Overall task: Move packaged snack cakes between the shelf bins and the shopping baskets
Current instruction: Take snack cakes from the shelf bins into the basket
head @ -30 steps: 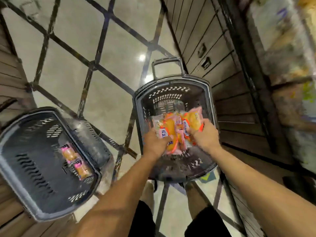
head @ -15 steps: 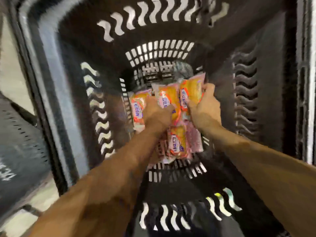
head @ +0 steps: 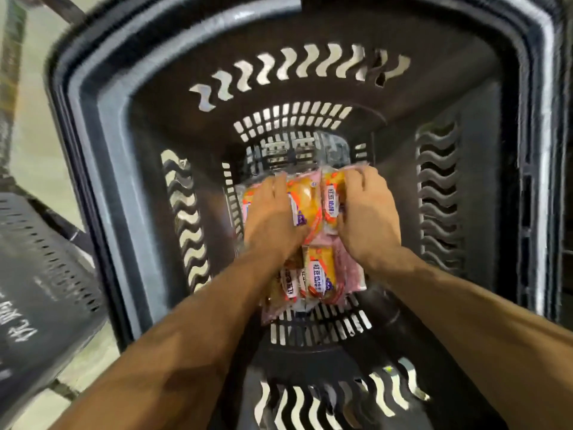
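Nearest the camera, both forearms reach down into the dark shopping basket (head: 124, 169), which serves as the landmark here. On the basket floor, closest to the near wall, lie a few loose snack cakes (head: 319, 274) in orange and pink wrappers, printed side up, one partly over another. Just beyond them, toward the middle of the basket floor, the left hand (head: 271, 218) lies over a cluster of held cakes (head: 313, 200), its fingers curled round the left-hand packets; the right hand (head: 369, 215) sits close beside it, its fingers bent over the top edge of the right-hand packet, gripping it. The two hands press the bundle together between them, low in the basket and apparently touching or just above the loose packets. The step in hand looks like gathering or setting down a double handful at the basket floor; which way it goes cannot be told. A lift next would call for a firm squeeze so the slippery wrappers do not slide apart; a release would call for spreading the fingers. Outside the basket's left wall stands a second basket (head: 46, 274), and past its far rim pale floor (head: 34, 88) shows
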